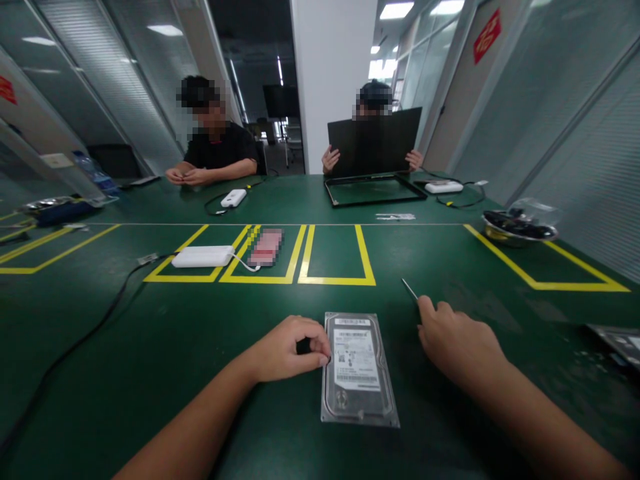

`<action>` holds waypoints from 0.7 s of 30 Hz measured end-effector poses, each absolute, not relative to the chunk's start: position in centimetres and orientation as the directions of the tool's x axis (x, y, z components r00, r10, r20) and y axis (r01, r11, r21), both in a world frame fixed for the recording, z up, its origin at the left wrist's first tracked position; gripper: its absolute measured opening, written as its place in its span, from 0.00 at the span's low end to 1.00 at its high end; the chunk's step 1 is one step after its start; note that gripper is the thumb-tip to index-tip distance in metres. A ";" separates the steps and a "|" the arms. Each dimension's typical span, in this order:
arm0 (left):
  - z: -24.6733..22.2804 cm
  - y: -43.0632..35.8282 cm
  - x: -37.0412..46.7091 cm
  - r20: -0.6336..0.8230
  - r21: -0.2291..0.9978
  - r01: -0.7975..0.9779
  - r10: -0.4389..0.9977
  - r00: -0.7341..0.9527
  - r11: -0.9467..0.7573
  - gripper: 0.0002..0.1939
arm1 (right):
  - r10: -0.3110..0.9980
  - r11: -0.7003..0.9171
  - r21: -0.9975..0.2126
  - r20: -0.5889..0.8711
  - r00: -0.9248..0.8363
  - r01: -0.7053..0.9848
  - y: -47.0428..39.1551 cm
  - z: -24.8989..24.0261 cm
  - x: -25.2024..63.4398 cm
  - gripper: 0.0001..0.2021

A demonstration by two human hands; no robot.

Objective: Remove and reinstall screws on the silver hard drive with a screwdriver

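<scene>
A hard drive [354,353] with a white label lies flat on the green table in front of me, label side up. At its left edge is my left hand [293,348], thumb and fingertips pinched together over the rim. What that pinch holds, if anything, is too small to make out. Off to the right of the drive, my right hand [457,337] is closed round a screwdriver, palm down. Only its thin metal shaft [410,289] shows, pointing away and to the left; the handle is hidden in the fist.
Yellow tape boxes [337,281] mark the table. A white power bank [203,257] is cabled to a phone [266,247]. At right stand a metal bowl [520,233] of dark parts and another device [617,343]. Opposite, one person holds a dark panel [375,141] above a black frame [375,203]; another sits left.
</scene>
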State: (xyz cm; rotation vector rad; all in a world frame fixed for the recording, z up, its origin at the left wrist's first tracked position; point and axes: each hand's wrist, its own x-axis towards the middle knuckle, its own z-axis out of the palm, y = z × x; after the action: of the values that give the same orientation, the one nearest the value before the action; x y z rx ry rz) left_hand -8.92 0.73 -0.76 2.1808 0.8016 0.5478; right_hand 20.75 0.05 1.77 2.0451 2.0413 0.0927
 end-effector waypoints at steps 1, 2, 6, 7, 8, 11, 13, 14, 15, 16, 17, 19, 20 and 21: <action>-0.7 0.8 -9.0 0.128 0.761 0.371 0.683 0.719 -0.533 0.02 | 0.989 0.012 0.214 -0.145 0.019 0.977 0.1 1.7 20.8 0.12; -0.7 0.8 -9.0 0.123 0.762 0.371 0.681 0.722 -0.531 0.02 | 0.987 0.009 0.209 -0.160 0.025 0.978 0.1 1.7 20.9 0.13; -0.6 0.9 -9.1 0.090 0.761 0.389 0.679 0.729 -0.519 0.02 | 0.980 0.001 0.193 -0.195 0.037 0.981 0.2 1.7 21.2 0.18; -0.6 1.0 -9.1 0.084 0.764 0.389 0.677 0.731 -0.515 0.03 | 0.981 0.000 0.191 -0.191 0.037 0.982 0.3 1.8 21.2 0.18; -0.6 1.0 -9.2 0.078 0.767 0.389 0.675 0.734 -0.510 0.03 | 0.983 -0.002 0.189 -0.182 0.038 0.982 0.3 2.0 21.2 0.17; -0.7 1.0 -9.3 0.068 0.780 0.382 0.673 0.736 -0.496 0.03 | 0.991 -0.015 0.179 -0.128 0.038 0.984 0.5 2.8 21.2 0.11; -0.8 1.0 -9.4 0.065 0.785 0.378 0.673 0.737 -0.490 0.04 | 0.998 -0.028 0.157 -0.045 0.036 0.987 0.6 3.4 21.3 0.08; -0.8 1.0 -9.4 0.066 0.787 0.376 0.674 0.736 -0.488 0.04 | 0.999 -0.033 0.139 0.009 0.032 0.990 0.6 3.7 21.3 0.07; -0.9 1.0 -9.4 0.068 0.789 0.375 0.675 0.735 -0.487 0.04 | 0.997 -0.034 0.113 0.069 0.026 0.993 0.7 3.9 21.5 0.08; -0.9 1.1 -9.4 0.068 0.790 0.375 0.676 0.734 -0.486 0.04 | 0.991 -0.033 0.075 0.132 0.023 0.997 0.7 4.1 21.7 0.08; -0.9 1.1 -9.4 0.069 0.790 0.375 0.678 0.732 -0.485 0.04 | 0.981 -0.026 0.023 0.193 0.021 0.999 0.8 4.4 22.0 0.09; -1.0 1.1 -9.5 0.070 0.792 0.376 0.682 0.728 -0.482 0.05 | 0.949 0.025 -0.138 0.315 0.020 0.990 1.0 4.9 22.5 0.12; -1.0 1.2 -9.4 0.070 0.793 0.375 0.684 0.726 -0.480 0.05 | 0.929 0.067 -0.237 0.370 0.027 0.969 1.1 5.2 22.8 0.14; -1.0 1.2 -9.4 0.070 0.795 0.373 0.682 0.728 -0.478 0.05 | 0.911 0.114 -0.341 0.410 0.039 0.933 1.1 5.5 22.9 0.15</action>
State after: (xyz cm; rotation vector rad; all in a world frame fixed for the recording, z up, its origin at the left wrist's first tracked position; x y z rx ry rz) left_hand -9.44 1.19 -1.01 2.1175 0.7956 0.4868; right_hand 22.90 1.09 5.48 2.5636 2.6701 0.0771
